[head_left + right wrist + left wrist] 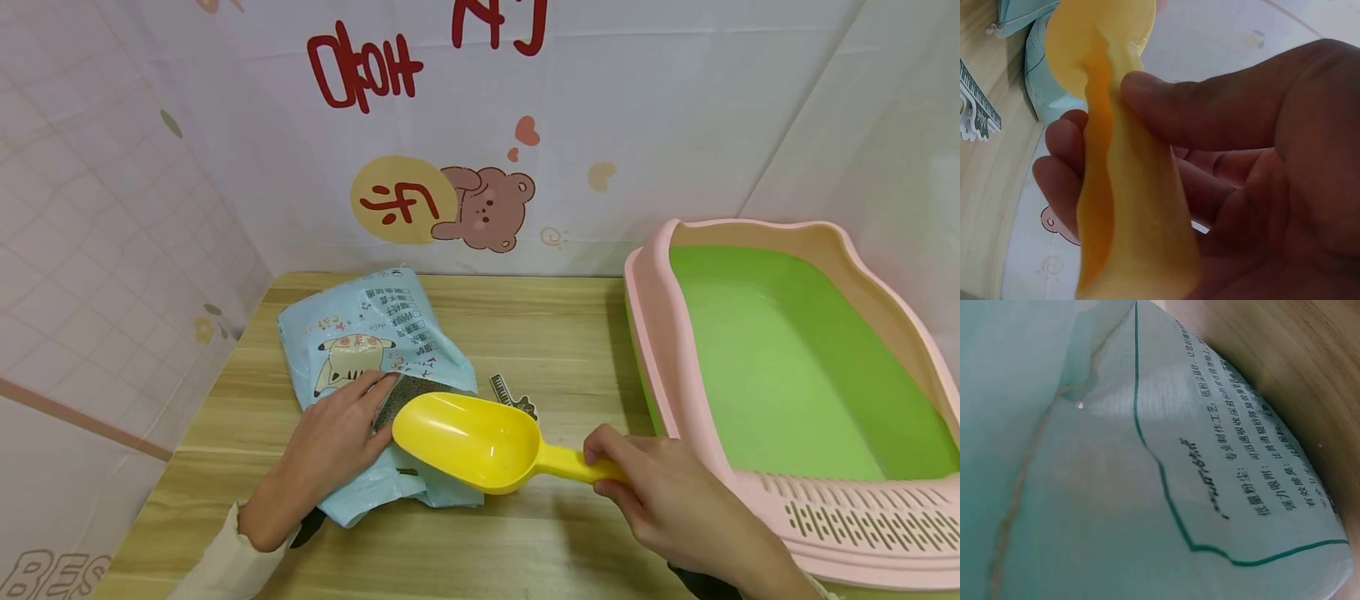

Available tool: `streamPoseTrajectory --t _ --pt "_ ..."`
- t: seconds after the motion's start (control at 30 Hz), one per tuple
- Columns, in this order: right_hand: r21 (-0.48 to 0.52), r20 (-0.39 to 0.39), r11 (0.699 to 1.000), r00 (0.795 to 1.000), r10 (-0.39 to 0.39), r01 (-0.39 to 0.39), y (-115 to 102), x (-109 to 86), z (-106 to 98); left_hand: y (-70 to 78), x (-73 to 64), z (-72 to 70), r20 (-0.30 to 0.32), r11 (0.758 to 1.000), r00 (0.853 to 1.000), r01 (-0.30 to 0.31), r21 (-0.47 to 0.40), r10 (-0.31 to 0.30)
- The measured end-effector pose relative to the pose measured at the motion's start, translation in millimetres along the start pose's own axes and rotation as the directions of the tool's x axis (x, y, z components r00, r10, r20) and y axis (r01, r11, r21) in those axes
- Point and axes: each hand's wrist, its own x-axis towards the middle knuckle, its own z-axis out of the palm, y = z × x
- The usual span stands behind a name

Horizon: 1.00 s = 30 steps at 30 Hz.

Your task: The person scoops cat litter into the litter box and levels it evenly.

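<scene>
Gripping the yellow scoop [468, 437], the right hand [675, 492] holds it at the mouth of the blue bag [393, 333]; the left hand [330, 442] rests there, whether pinching I can't tell. Should that soft rim sag, snagging might scatter dark granules [403, 393] onto the table [555, 333].

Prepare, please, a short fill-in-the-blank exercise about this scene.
1. The right hand grips the scoop, which is coloured ____.
2. The bag, touched by the left hand, lies to the ____ of the tray in the head view.
3. The tray's floor is coloured ____.
4. The cartoon animal is a ____.

Missing words: yellow; left; green; bear.
</scene>
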Motion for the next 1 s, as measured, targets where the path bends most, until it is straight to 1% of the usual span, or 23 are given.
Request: streamPoseTrajectory --t 0.2,0.4,0.63,0.83,1.0 --pt "-0.065 -0.038 0.998 0.999 0.0 -0.003 -3.5 0.5 6.6 0.9 -1.4 -0.9 0.003 1.0 1.0 -0.011 -0.002 0.011" --pt "-0.108 -0.068 0.994 0.997 0.018 -0.025 -15.7 6.8 16.4 2.2 -1.3 -0.3 -0.012 1.0 1.0 -0.02 0.008 0.02" --pt "-0.201 -0.069 0.979 0.996 -0.06 0.045 -29.4 22.7 21.5 3.0 -1.4 0.5 -0.02 0.999 0.999 -0.029 0.024 0.03" --pt "-0.234 -0.1 0.969 0.989 -0.109 0.083 -40.2 37.0 18.9 4.1 -1.2 0.5 -0.035 0.999 0.999 -0.039 0.034 0.04" --pt "-0.244 -0.126 0.966 0.985 -0.118 0.085 -49.2 47.1 17.3 5.0 -1.5 1.6 -0.042 0.998 0.998 -0.055 0.044 0.056"
